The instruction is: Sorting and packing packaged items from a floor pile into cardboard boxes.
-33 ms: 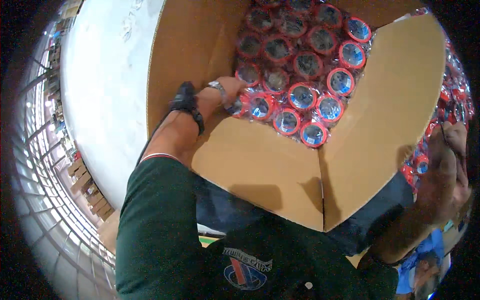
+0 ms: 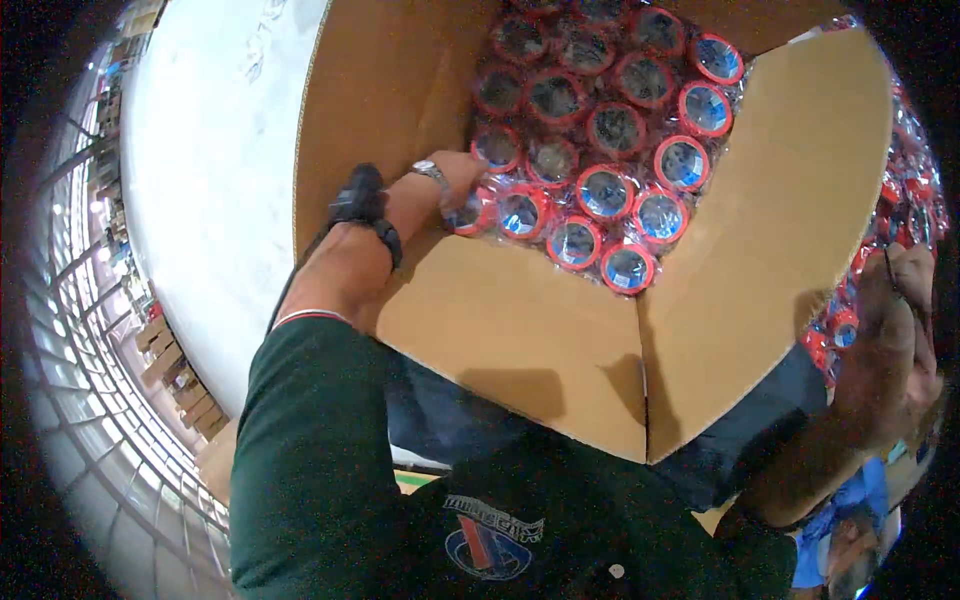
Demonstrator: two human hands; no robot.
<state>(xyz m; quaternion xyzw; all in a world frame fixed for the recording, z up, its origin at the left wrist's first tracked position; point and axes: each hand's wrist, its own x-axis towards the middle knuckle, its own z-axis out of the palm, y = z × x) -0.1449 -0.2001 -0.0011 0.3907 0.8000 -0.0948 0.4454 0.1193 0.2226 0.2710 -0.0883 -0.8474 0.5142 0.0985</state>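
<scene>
Inside an open cardboard carton [image 2: 520,300], film-wrapped rolls of red tape [image 2: 606,192] with blue inner labels stand in close rows, round ends up. My left hand [image 2: 462,178], with a metal watch at the wrist, reaches in over the left side. Its fingers curl around a wrapped tape roll [image 2: 467,215] at the left end of the near rows; the fingertips are partly hidden. At the far right my right hand [image 2: 908,285] is closed beside a heap of wrapped red rolls [image 2: 845,328]. Something thin and dark shows by its fingers, too small to name.
Two carton flaps [image 2: 765,230] fold out toward me and to the right. A white surface [image 2: 215,200] lies to the left. Farther off are brown boxes [image 2: 180,385] and a barred window wall [image 2: 110,440]. A person in blue [image 2: 850,510] appears at the lower right.
My left hand and forearm have shifted slightly to the left, and the corner tape roll has moved a little left with the fingers. My right hand is nearly still.
</scene>
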